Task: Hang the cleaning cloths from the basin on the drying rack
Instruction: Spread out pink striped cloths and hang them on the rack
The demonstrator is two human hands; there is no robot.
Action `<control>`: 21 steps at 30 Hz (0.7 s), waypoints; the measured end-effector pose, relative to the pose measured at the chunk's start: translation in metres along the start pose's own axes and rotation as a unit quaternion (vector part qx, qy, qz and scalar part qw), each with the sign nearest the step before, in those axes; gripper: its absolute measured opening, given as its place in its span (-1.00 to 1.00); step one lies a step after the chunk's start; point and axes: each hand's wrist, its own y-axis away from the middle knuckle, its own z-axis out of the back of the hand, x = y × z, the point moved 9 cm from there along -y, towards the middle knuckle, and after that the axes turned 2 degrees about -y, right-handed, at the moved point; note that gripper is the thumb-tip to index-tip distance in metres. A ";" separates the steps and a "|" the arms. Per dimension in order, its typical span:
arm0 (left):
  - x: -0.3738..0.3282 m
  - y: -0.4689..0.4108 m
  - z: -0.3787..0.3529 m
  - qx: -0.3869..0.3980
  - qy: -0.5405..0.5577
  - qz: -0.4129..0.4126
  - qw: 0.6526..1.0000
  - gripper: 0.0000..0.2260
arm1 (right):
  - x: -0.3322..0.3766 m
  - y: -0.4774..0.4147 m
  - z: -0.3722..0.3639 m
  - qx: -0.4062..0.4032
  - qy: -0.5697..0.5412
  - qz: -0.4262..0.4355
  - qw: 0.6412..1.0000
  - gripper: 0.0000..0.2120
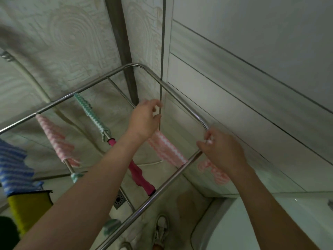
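Cloth [166, 150] — just below left hand [146, 120]

left grip [145, 120]: arm extended, fingers loosely curled | right grip [223, 150]: fingertips pinched together

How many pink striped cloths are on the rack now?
2 clearly: left pink cloth on a left rail, right pink cloth below the left hand. The pink bit under the right hand may be its end or a third.

Pink-white cloth [165, 150] draped over steel rack [162, 188] rail near corner.
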 end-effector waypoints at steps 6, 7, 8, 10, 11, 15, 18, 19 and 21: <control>0.028 0.036 -0.021 0.066 -0.037 0.080 0.994 -0.59 | 0.037 0.009 -0.049 0.155 0.051 0.045 0.986 -0.74; 0.027 0.038 -0.022 0.059 -0.034 0.078 0.995 -0.57 | 0.039 0.009 -0.050 0.147 0.072 0.044 0.985 -0.74; 0.026 0.038 -0.022 0.049 -0.033 0.076 0.995 -0.57 | 0.039 0.009 -0.049 0.133 0.085 0.042 0.987 -0.73; 0.026 0.038 -0.020 0.034 -0.037 0.084 0.995 -0.55 | 0.041 0.011 -0.047 0.099 0.102 0.044 0.989 -0.70; 0.026 0.038 -0.019 0.030 -0.039 0.088 0.995 -0.54 | 0.042 0.013 -0.047 0.085 0.107 0.048 0.990 -0.71; 0.024 0.035 -0.015 0.020 -0.041 0.087 0.995 -0.56 | 0.044 0.017 -0.050 0.051 0.092 0.054 0.993 -0.84; 0.020 0.038 -0.013 0.005 -0.051 0.075 0.996 -0.53 | 0.041 0.019 -0.050 0.030 0.047 0.051 0.997 -0.87; 0.017 0.040 -0.013 -0.002 -0.053 0.064 0.997 -0.51 | 0.039 0.019 -0.051 0.028 0.036 0.049 0.998 -0.87; 0.013 0.046 -0.018 0.003 -0.066 0.047 0.997 -0.46 | 0.035 0.020 -0.052 0.026 0.036 0.054 0.998 -0.81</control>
